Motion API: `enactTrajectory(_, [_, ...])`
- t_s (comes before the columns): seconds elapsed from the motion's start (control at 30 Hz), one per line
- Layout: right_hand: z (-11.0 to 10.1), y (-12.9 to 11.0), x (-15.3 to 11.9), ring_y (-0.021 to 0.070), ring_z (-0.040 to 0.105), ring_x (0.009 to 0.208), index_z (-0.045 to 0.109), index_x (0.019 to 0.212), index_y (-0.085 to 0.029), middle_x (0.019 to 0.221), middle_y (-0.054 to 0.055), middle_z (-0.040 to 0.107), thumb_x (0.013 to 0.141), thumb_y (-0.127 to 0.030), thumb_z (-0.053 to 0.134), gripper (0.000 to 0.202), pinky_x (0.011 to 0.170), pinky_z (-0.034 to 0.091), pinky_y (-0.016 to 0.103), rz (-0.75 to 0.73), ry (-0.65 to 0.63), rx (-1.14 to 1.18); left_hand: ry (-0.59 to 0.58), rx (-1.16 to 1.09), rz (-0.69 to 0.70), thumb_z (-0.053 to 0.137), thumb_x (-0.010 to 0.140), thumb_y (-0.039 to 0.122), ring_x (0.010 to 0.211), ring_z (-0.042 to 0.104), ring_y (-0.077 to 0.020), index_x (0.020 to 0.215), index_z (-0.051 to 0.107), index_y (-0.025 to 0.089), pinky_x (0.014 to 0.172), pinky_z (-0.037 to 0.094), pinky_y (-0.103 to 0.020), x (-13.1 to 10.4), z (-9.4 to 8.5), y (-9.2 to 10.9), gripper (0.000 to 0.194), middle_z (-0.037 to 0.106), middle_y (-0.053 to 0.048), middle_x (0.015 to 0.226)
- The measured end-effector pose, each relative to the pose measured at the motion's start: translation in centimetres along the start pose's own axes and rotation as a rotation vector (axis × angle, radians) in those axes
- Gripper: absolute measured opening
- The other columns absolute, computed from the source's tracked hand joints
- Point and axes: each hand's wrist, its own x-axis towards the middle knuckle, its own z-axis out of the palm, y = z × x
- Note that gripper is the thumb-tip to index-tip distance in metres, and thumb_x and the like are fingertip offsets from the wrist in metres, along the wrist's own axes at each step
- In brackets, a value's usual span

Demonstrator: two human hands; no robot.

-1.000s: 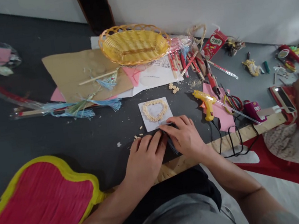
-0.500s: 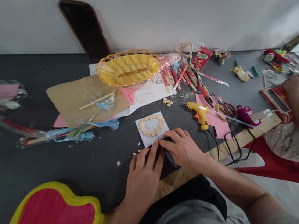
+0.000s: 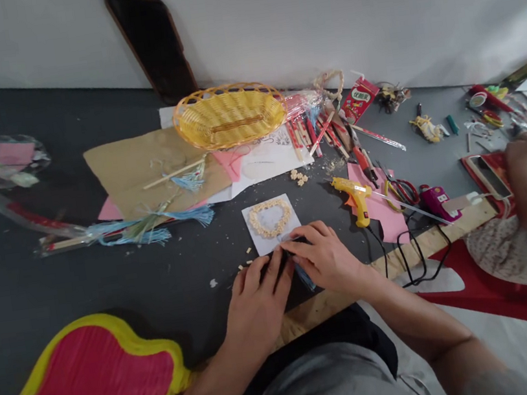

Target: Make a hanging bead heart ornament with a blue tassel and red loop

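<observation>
A white card (image 3: 263, 246) lies flat on the dark tabletop, with a heart-shaped ring of small pale beige pieces (image 3: 272, 229) on it. My left hand (image 3: 257, 293) is just below the card, its fingers bent and its tips meeting those of my right hand. What its fingertips press is hidden. My right hand (image 3: 325, 257) comes in from the right, thumb and fingers pinched together at the card's lower edge. Blue strands (image 3: 305, 278) show under its palm and seem to run up to the pinch.
A yellow glue gun (image 3: 355, 201) and scissors (image 3: 403, 192) lie to the right, with pink paper. Behind are a yellow basket (image 3: 230, 120), brown paper (image 3: 127, 171) and a leaning phone (image 3: 151, 43). A red-and-yellow board (image 3: 93, 378) is at left. Another person's hands (image 3: 524, 151) are far right.
The view has shifted slightly, so everything on the table appears a little to the right. Both hands stay together at the card's lower edge, with only small finger movement.
</observation>
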Motion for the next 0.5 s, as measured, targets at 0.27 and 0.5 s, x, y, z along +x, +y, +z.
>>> enactTrajectory(0.27, [-0.1,0.7,0.3,0.026,0.051,0.114,0.067,0.128,-0.024,0.126,0.011,0.064,0.098,-0.02,0.05,0.035,0.096,0.048,0.044,-0.046,0.0,0.041,0.024,0.01,0.005,0.048,0.095,0.016,0.111,0.057,-0.028,0.125,0.07,0.023,0.088,0.047,-0.042,0.1,0.0,0.2,0.038,0.067,-0.002,0.136])
enactTrajectory(0.5, [-0.2,1.1,0.9,0.0239,0.055,0.112,0.07,0.122,-0.022,0.121,0.01,0.067,0.098,-0.022,0.051,0.03,0.097,0.048,0.043,-0.078,0.009,0.081,0.017,0.013,0.009,0.05,0.095,0.018,0.109,0.057,-0.0276,0.128,0.068,0.023,0.086,0.047,-0.042,0.0,0.0,0.2,0.037,0.066,-0.003,0.136])
